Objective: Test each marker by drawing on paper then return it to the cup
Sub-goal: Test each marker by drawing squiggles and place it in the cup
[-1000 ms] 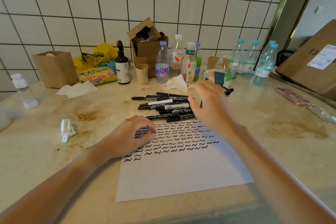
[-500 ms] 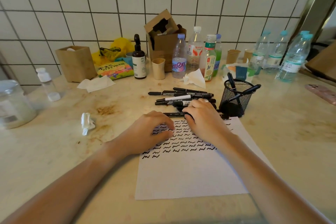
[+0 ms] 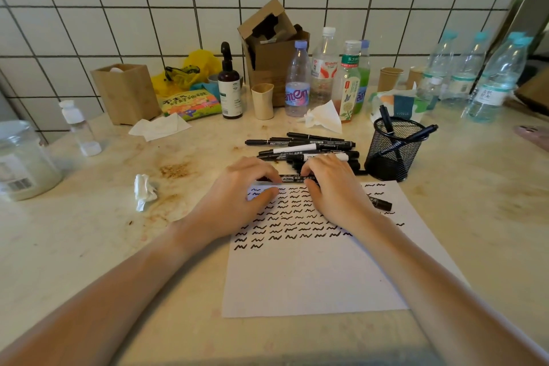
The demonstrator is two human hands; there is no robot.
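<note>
Meanwhile both hands (image 3: 285, 190) pinch one marker (image 3: 292, 179); two markers (image 3: 416, 135) stand in the mesh cup (image 3: 395, 157).

Left hand (image 3: 237, 202) and right hand (image 3: 335, 187) apparently both grip one marker (image 3: 292, 179) above the paper (image 3: 312, 276).

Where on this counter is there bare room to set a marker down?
Free: the paper's blank lower half, and counter right of the mesh cup. Crowded: the marker pile and bottles behind the hands.
</note>
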